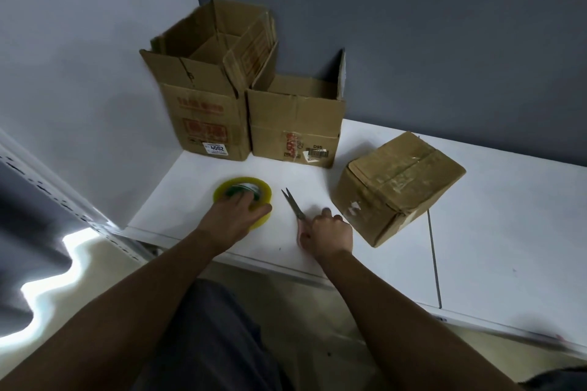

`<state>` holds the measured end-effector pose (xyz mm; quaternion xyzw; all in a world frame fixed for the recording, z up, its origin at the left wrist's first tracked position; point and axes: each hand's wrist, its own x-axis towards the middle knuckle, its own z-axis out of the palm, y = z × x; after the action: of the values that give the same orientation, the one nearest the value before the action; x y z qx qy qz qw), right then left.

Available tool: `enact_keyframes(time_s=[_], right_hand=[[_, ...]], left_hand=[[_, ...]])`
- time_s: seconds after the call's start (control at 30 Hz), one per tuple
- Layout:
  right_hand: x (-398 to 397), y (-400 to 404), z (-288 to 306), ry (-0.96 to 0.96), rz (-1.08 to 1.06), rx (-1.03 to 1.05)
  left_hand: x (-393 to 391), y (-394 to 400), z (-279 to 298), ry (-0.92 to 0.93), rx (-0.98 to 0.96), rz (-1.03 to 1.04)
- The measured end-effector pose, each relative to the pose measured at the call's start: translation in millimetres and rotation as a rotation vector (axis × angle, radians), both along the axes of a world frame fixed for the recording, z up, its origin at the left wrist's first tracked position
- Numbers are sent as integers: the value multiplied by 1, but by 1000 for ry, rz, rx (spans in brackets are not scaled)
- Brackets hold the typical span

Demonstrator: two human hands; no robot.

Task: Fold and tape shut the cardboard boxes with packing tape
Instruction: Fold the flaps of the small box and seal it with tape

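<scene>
A yellow roll of packing tape (236, 185) lies flat on the white table (476, 232), and my left hand (230, 219) grips it from the near side. My right hand (327, 233) holds the handles of a pair of scissors (293, 203), whose blades are slightly apart and point away along the tabletop. To the right stands a taped-shut cardboard box (400, 184), turned at an angle. Two open cardboard boxes stand at the back: a tall box (203, 105) in the corner and a shorter box (295, 124) beside it, flaps up.
Grey walls close off the left and back of the table. A perforated metal upright (63, 203) runs along the left edge. The table's front edge lies just beyond my forearms, and a seam (433, 260) crosses the tabletop to the right of my right hand.
</scene>
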<state>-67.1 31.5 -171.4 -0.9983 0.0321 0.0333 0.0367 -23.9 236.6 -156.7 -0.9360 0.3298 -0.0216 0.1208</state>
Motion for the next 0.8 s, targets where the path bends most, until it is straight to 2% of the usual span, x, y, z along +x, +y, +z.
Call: enact_keyframes(time_s=[0.17, 0.33, 0.47, 0.53, 0.6, 0.63, 0.7, 0.77, 0.8], right_hand=[[-3, 4, -7, -13, -21, -8], [-13, -20, -3, -52, 127, 26], [-21, -51, 19, -390, 264, 24], [-18, -75, 39, -548, 274, 11], [-12, -99, 61, -634, 196, -46], [-10, -112, 72, -613, 143, -77], [-5, -126, 83, -401, 96, -69], [-2, -139, 81, -185, 97, -17], [-3, -146, 77, -145, 104, 20]], left_hand=[[-2, 2, -5, 29, -87, -27], [-11, 6, -10, 3, -86, -90], [-13, 0, -9, 56, -108, -28], [-18, -18, 2, 17, -235, 22], [-26, -55, 18, 23, -448, 78], [-31, -81, 26, 100, -574, 111], [-44, -130, 34, 328, -785, 174], [-59, -177, 34, 542, -901, 250], [-67, -198, 33, 624, -955, 296]])
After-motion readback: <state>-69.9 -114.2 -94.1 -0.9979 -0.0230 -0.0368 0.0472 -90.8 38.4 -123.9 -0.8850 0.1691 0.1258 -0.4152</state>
